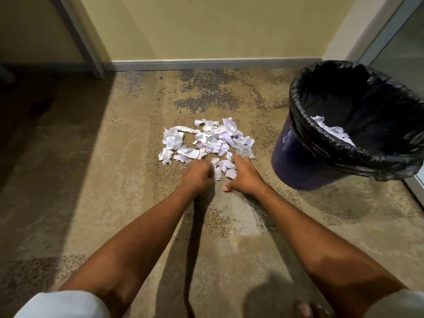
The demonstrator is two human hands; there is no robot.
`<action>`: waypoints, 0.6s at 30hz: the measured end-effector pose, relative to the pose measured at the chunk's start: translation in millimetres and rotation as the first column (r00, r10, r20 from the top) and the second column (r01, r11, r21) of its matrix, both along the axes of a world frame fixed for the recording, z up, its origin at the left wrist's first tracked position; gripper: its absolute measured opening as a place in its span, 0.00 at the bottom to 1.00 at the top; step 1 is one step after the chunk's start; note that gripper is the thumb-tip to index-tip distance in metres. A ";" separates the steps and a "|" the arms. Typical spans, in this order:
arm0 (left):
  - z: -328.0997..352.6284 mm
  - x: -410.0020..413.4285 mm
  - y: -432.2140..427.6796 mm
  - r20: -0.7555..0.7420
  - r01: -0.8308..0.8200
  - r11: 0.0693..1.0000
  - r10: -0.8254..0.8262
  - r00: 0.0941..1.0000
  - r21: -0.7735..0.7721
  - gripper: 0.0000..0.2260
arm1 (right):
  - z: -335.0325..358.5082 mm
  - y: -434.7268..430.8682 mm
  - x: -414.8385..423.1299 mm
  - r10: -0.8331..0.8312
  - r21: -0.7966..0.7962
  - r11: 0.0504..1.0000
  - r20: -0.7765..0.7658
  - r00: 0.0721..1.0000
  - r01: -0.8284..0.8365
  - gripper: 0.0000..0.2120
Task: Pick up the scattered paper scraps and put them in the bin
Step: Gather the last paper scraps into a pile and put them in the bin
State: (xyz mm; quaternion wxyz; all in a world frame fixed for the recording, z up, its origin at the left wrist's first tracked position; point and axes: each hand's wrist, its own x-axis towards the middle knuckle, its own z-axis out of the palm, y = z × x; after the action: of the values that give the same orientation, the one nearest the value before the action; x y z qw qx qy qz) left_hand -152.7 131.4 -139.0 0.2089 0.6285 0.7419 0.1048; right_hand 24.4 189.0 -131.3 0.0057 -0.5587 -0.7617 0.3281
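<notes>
Bin (321, 166) right side off-frame; inner paper scraps (332, 130) partly behind rim.

Mottled tan carpet (114, 180), crumpled paper scraps (206, 141) piled, lined bin (332, 161) beside

Crumpled white scraps (206, 141) beside lined bin (344, 125)

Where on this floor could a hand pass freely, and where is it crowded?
Bare carpet lies between the white crumpled paper scraps and the grey baseboard, and left of them. Crowded: left hand and right hand at their near edge.
</notes>
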 end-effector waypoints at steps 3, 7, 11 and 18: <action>1.3 -3.9 -3.1 0.068 -0.042 0.998 0.038 0.997 0.055 0.09 | -2.0 0.9 -10.4 0.043 -0.052 0.998 -0.040 0.998 -0.045 0.57; -0.7 -10.4 -5.6 0.108 -0.058 0.994 0.049 0.993 0.089 0.08 | -6.0 4.8 -29.3 0.081 -0.038 0.996 -0.036 0.996 -0.083 0.53; -0.2 -16.9 -4.4 0.178 -0.048 0.994 0.030 0.983 0.096 0.11 | -6.2 6.8 -45.0 0.119 0.016 0.993 -0.080 0.990 -0.118 0.40; -4.4 -23.8 4.0 0.261 -0.098 0.995 0.089 0.961 0.019 0.08 | -5.0 2.7 -54.1 0.121 0.074 0.991 -0.161 0.979 -0.111 0.15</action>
State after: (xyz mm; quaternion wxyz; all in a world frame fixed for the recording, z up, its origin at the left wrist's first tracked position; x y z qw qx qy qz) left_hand -176.5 135.4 -143.4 0.2889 0.5769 0.7352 0.2077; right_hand -29.7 191.8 -136.3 0.0681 -0.4837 -0.8001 0.3482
